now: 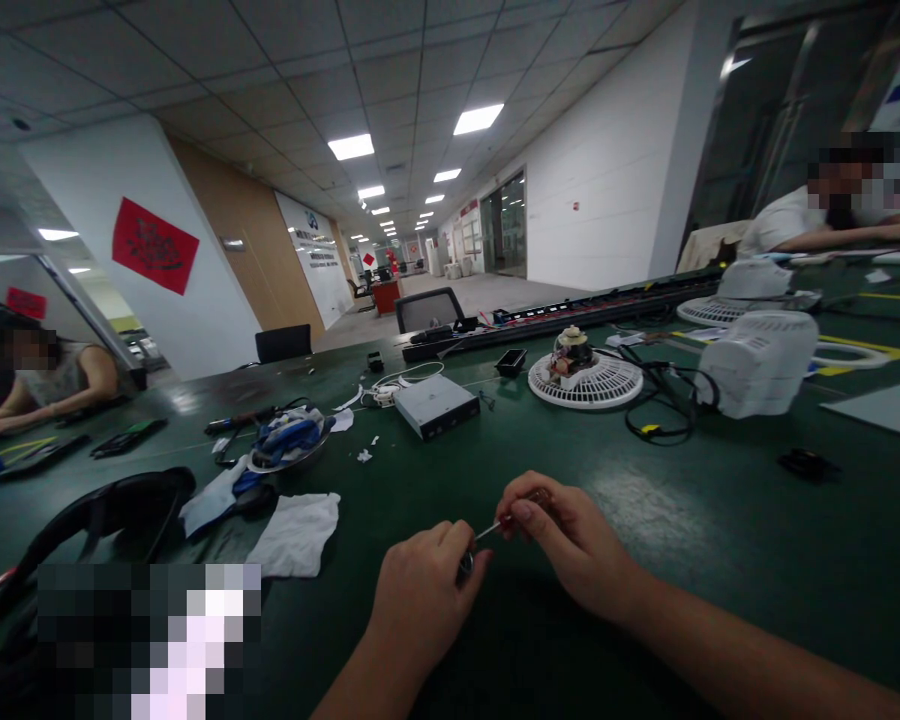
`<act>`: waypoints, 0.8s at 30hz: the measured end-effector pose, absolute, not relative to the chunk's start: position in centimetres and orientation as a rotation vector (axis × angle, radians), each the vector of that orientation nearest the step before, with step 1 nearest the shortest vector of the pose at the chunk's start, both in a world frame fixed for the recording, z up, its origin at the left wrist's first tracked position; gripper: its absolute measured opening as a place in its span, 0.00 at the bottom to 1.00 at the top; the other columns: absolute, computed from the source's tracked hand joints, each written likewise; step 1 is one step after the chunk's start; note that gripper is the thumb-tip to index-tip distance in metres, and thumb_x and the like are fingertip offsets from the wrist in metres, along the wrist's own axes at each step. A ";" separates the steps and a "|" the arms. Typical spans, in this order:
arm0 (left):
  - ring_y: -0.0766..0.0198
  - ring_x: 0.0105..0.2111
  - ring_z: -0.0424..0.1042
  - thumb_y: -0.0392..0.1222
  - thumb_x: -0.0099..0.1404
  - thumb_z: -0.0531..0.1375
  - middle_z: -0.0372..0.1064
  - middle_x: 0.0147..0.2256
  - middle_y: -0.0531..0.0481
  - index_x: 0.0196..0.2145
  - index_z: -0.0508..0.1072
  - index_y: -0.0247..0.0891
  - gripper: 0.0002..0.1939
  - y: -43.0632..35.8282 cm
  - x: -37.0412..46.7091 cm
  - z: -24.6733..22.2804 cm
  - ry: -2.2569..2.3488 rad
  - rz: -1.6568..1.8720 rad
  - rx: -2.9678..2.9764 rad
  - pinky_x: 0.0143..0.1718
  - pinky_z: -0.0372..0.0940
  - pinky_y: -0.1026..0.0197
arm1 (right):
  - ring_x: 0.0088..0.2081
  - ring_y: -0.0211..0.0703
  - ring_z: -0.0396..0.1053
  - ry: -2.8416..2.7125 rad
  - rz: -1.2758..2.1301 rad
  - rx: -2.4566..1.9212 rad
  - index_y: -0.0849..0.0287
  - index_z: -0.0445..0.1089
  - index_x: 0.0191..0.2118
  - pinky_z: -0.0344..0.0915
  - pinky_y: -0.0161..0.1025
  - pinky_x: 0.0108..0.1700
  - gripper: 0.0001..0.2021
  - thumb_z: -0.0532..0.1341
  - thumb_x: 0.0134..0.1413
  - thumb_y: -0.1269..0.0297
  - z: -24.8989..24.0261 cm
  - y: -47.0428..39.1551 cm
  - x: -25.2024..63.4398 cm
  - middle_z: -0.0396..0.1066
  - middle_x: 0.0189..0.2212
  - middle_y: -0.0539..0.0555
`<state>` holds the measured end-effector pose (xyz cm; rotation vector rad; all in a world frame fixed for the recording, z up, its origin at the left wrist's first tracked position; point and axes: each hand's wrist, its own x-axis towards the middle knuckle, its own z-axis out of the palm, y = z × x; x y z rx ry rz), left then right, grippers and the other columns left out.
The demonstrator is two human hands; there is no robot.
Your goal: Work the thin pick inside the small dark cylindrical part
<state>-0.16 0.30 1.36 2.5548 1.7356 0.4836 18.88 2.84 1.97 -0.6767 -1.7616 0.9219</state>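
Note:
My right hand [566,545] is closed around the handle of a thin screwdriver [487,531], a bit of red showing between the fingers. Its metal shaft points left toward my left hand [426,582]. That hand is pinched round a small dark, shiny part [466,563], mostly covered by the fingers, so its kind is unclear. The shaft reaches the left fingertips, but its tip is hidden. Both hands are over the near part of the green table [517,455]. Beyond them lies a silver optical drive [436,402].
A white fan grille [585,388] carrying a motor and a white housing [761,365] with a black cable stand to the right. At left are a bowl of blue cloth [291,440], white tissue [298,532] and black headphones [105,510]. Other people sit at both far sides.

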 end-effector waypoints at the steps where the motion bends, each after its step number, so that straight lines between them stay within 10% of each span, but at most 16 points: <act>1: 0.62 0.32 0.73 0.42 0.69 0.58 0.73 0.32 0.54 0.35 0.70 0.42 0.04 0.3 -0.1 1.4 1.744 0.473 2.548 0.31 0.60 0.62 | 0.31 0.40 0.72 -1.771 0.893 -0.691 0.58 0.69 0.36 0.67 0.36 0.32 0.15 0.54 0.67 0.54 2.0 2.9 18.9 0.72 0.29 0.53; 24: 0.55 0.38 0.76 0.43 0.62 0.66 0.76 0.37 0.50 0.42 0.69 0.41 0.13 0.4 -0.1 2.0 1.903 0.298 2.382 0.37 0.66 0.56 | 0.37 0.43 0.69 -1.793 0.516 -0.766 0.56 0.66 0.39 0.64 0.40 0.39 0.10 0.50 0.70 0.64 2.0 3.2 19.5 0.71 0.35 0.54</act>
